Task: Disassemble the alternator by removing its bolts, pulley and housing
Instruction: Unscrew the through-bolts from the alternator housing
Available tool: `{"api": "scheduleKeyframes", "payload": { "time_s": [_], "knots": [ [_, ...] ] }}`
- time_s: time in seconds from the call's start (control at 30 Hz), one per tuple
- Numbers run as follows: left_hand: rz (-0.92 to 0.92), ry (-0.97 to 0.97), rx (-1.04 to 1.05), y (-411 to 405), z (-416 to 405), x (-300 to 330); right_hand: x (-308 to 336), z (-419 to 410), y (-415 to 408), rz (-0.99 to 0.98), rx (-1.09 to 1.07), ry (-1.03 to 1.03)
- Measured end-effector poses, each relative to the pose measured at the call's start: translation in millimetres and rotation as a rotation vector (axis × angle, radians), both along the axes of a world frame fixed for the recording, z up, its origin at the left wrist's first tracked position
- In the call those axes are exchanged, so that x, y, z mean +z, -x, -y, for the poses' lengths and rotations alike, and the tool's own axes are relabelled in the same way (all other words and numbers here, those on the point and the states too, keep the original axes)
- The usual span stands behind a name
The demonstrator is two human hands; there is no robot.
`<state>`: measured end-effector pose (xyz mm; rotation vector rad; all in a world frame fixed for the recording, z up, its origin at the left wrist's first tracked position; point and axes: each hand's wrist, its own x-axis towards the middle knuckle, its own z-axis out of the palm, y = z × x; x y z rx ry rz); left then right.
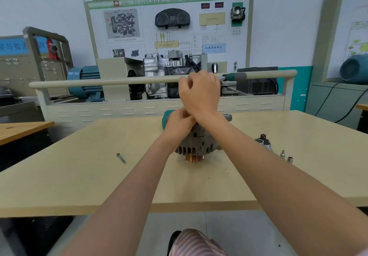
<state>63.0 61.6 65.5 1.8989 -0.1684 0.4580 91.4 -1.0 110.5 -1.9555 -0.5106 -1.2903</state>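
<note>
Resting mid-table [79, 186], pulley [193, 157] down: alternator [196, 146], ribbed grey cast housing, coppery grooved pulley. Top hidden by hands. Left hand [179, 121] curled on housing top, grip detail unclear. Right hand [200, 94] fisted round ratchet [235, 76], green-grey handle protruding. Loose bolt [121, 158] left; small steel sockets [285, 156] right.

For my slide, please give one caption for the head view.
Both hands work a ratchet wrench atop the alternator on the table.

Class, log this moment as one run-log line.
right hand: grips ratchet | left hand: on alternator | pulley down | bolt on table
</note>
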Motion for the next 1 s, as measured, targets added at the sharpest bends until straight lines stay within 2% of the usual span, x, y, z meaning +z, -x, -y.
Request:
{"api": "scheduleKeyframes", "payload": {
  "time_s": [0.07,0.17,0.23,0.3,0.37,0.47,0.53,0.57,0.63,0.77,0.9,1.0],
  "knots": [
    [-0.002,-0.014,-0.045,3,0,2,6,3,-1,-0.095,0.272,-0.165],
    [-0.022,-0.039,-0.107,5,-1,4,16,9,-3,-0.348,0.710,-0.527],
    [-0.036,-0.039,-0.106,4,-2,4,21,11,-5,-0.433,0.893,-0.720],
    [-0.035,-0.026,-0.096,3,-2,3,21,10,-5,-0.451,0.979,-0.804],
    [-0.017,-0.004,-0.087,2,-3,2,16,5,-3,-0.394,0.813,-0.666],
    [-0.002,0.024,-0.027,0,-4,0,-2,-2,-4,-0.115,0.263,-0.216],
    [-0.022,0.024,0.012,-3,-4,0,-11,-3,-4,0.028,-0.134,-0.002],
    [-0.034,0.017,0.025,-3,-3,0,-13,-3,-3,0.045,-0.245,0.055],
    [-0.042,0.003,0.040,-3,-2,0,-13,-4,-3,0.029,-0.259,0.061],
    [-0.019,-0.003,0.008,-1,-2,1,-2,-6,-1,-0.049,0.129,-0.200],
    [-0.038,-0.016,-0.064,2,-2,4,15,5,-3,-0.351,0.662,-0.587],
    [-0.035,-0.021,-0.060,1,0,3,21,6,-4,-0.425,0.824,-0.751]
  ]
}}
